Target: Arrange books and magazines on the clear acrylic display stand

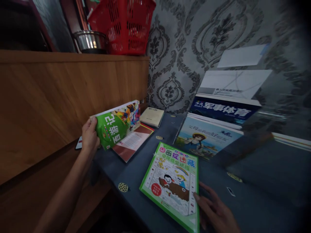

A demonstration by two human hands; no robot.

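Note:
My left hand [90,132] is closed on the left edge of a green storybook [107,127] with colourful cartoon figures, holding it tilted above the table. Beneath that storybook lies a brown-and-white booklet [132,142], partly covered. My right hand [215,207] is at the right edge of a green-bordered children's picture book [170,184]. Its thumb rests on the cover's margin, and the other fingers are partly hidden behind the book. Two cartoon children and a rainbow show on this cover.
A clear rack on the right holds a blue book [218,110], a book with a girl in a hat [206,136] and white papers [235,82]. A cream book [152,117] lies by the wall. A red basket [131,29] and metal bowl [90,40] stand on the wooden ledge [73,94].

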